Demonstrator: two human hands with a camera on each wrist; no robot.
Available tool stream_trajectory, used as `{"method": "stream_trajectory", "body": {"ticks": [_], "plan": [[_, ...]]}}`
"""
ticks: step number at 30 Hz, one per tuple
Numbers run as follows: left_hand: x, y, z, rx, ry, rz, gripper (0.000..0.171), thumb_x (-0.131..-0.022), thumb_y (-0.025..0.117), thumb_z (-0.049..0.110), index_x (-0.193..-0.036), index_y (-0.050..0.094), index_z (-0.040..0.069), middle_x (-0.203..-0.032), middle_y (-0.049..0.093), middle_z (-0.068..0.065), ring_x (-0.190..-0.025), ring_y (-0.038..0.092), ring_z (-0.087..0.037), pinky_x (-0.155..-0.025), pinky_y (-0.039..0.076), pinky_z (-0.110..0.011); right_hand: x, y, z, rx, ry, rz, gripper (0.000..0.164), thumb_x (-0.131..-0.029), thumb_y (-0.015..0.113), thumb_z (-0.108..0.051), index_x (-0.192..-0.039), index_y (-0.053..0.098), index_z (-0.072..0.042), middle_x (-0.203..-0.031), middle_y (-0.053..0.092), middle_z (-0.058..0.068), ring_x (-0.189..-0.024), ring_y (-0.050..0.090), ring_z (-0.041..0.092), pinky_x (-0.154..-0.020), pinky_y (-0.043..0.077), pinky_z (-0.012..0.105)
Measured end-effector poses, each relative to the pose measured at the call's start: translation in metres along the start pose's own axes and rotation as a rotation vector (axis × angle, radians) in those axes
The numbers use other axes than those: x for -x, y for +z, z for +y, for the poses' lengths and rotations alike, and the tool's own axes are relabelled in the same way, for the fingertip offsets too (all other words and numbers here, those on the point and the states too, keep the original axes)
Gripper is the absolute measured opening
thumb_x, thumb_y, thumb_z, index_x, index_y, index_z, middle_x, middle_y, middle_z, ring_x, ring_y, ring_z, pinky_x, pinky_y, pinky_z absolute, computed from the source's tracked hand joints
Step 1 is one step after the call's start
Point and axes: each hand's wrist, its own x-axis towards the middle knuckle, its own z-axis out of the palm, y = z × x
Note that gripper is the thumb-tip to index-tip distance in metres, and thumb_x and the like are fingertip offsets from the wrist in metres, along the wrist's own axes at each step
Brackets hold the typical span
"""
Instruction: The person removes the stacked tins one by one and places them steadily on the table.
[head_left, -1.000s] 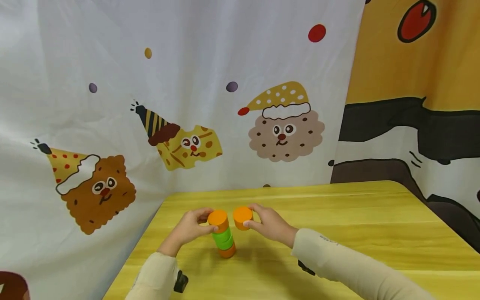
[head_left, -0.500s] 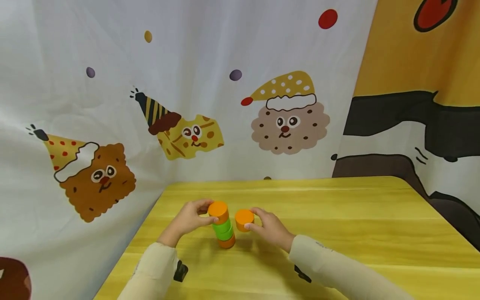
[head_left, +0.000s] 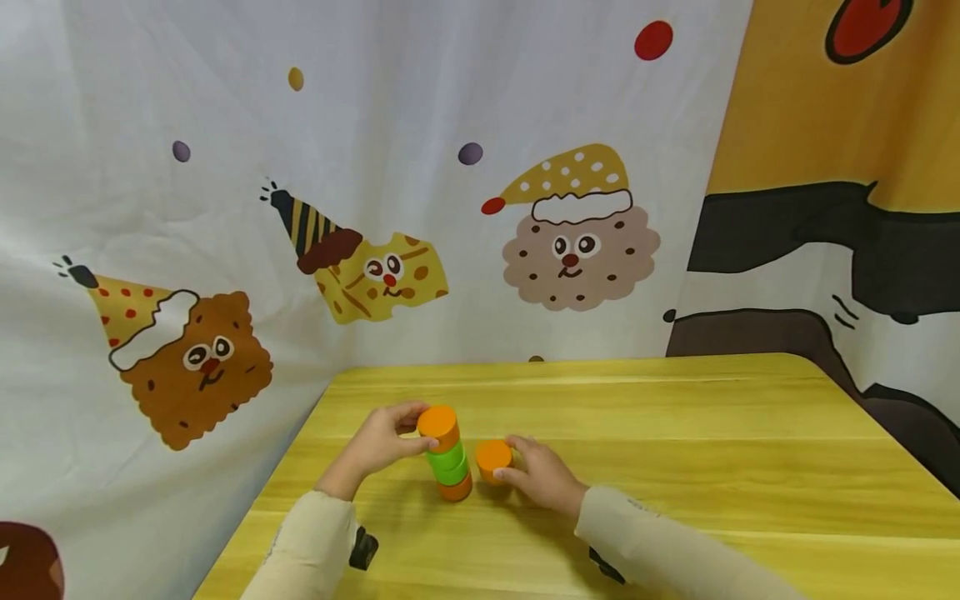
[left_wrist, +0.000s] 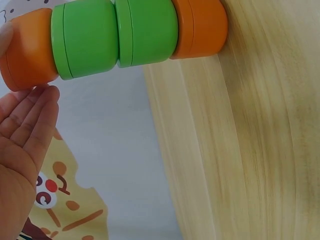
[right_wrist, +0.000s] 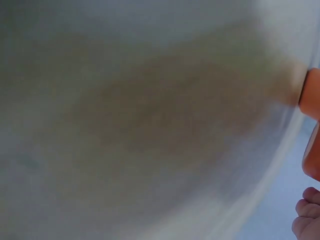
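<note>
A stack of small round lidded jars stands on the table: an orange top jar (head_left: 438, 427), two green jars (head_left: 448, 463) and an orange bottom jar (head_left: 456, 490). My left hand (head_left: 377, 439) pinches the top jar between thumb and fingers. In the left wrist view the green jars (left_wrist: 90, 37) lie end to end with that orange jar (left_wrist: 32, 50), touching. Just right of the stack, my right hand (head_left: 546, 479) grips a separate orange jar (head_left: 494, 460) low over the table; whether it touches the wood cannot be told. Right fingers (right_wrist: 310, 215) show only at the right wrist view's edge.
The yellow wood-grain table (head_left: 675, 450) stretches to the right and back. Behind it hangs a white curtain (head_left: 405, 100) with printed cartoon biscuits and cheese. Pale blurred material (right_wrist: 150, 125) covers most of the right wrist view.
My right hand has lowered the separate orange jar toward the table, beside the foot of the stack. The left hand keeps its hold on the top jar. The head view has tilted down slightly.
</note>
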Motion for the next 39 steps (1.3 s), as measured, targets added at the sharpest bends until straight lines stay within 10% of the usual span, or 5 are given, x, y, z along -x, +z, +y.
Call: {"method": "stream_trajectory", "body": {"ticks": [32,39], "plan": [[0.001,0.004,-0.001,0.036,0.026,0.011,0.053,-0.080,0.073,0.027,-0.124,0.055,0.003,-0.113,0.063,-0.010,-0.100,0.061,-0.024,-0.087,0.052,-0.040,0.008,0.004,0.006,0.026,0.052,-0.042,0.055,-0.084,0.068,-0.031,-0.123,0.052,0.005,-0.111,0.062,0.019,-0.101,0.058,0.033,-0.088,0.048,0.050],[0.010,0.002,0.023,0.039,0.035,0.023,0.048,-0.082,0.071,0.014,-0.123,0.054,-0.004,-0.112,0.062,-0.016,-0.099,0.060,-0.030,-0.087,0.051,-0.044,0.008,0.006,0.008,0.042,0.067,-0.031,0.053,-0.081,0.071,-0.033,-0.119,0.055,0.001,-0.109,0.063,0.017,-0.100,0.059,0.031,-0.087,0.048,0.049]]}}
